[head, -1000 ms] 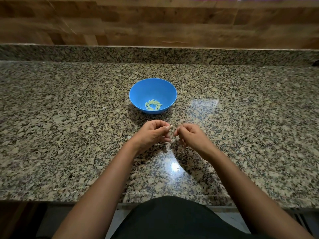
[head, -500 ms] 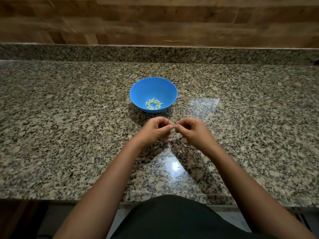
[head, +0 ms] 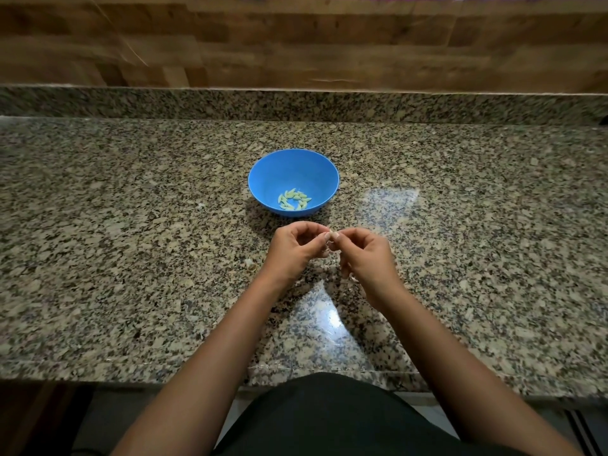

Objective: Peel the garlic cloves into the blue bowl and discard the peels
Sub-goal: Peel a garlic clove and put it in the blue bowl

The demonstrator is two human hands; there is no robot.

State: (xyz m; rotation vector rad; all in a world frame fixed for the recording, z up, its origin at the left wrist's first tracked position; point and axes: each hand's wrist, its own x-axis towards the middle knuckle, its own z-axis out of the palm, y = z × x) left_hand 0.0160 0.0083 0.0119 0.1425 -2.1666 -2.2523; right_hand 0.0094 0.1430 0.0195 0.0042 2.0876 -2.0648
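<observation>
Bowl (head: 263,179): blue, sitting on the counter (head: 131,225); taken as landmark.

Cloves (head: 294,199): peeled, pale, lying clustered in the bowl's bottom.

Left hand (head: 296,248): hovering just in front of the bowl, fingers curling, fingertips pinching a small pale bit, apparently a garlic clove; too small to confirm.

Right hand (head: 368,255): hovering beside the left, in front of the bowl and slightly right, fingers curling, thumb and forefinger meeting the left's at the same bit.

Peels: none clearly showing; specks in front of the bowl, under the hands, may be skin.

Step in hand: judging by the grip, one clove is being stripped.

Next move: calling for pulling skin free, then dropping the bare clove forward into the bowl, keeping peel out.
</observation>
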